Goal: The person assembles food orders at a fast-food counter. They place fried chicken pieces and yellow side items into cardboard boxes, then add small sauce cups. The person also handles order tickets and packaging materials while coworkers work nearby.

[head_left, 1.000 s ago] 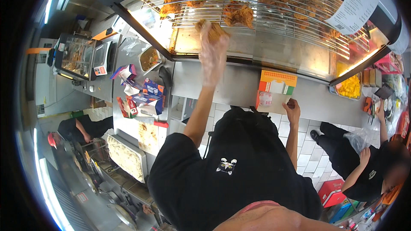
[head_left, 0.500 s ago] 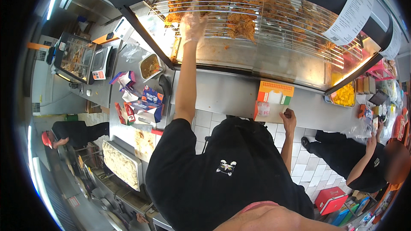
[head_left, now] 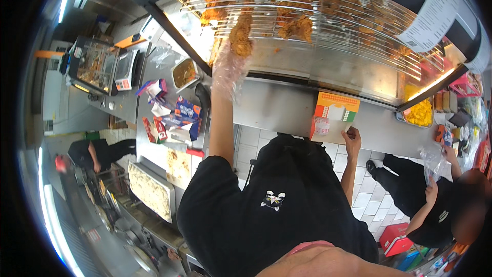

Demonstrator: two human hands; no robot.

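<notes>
My left hand (head_left: 229,66), in a clear plastic glove, is closed on a piece of fried chicken (head_left: 241,36) at the front of the heated display case (head_left: 277,66). More fried chicken (head_left: 297,28) lies on the wire rack (head_left: 261,6) inside. My right hand (head_left: 351,137) is bare, its fingers curled at the near right edge of an open carton (head_left: 338,101) in orange, green and white. The carton stands on the steel counter (head_left: 271,105). At its left side shows a wrapped packet (head_left: 321,126) with red print.
Left on the counter are a steel pan of food (head_left: 184,73), folded boxes (head_left: 187,118) and a big tray of white coated food (head_left: 150,191). A tub of yellow food (head_left: 419,113) stands right. One co-worker (head_left: 435,210) handles a plastic bag at right; another (head_left: 97,154) stands far left.
My left hand has come back from the rack toward me, now with a piece of fried chicken in it. My right hand stays at the carton. The co-worker at right has shifted the bag.
</notes>
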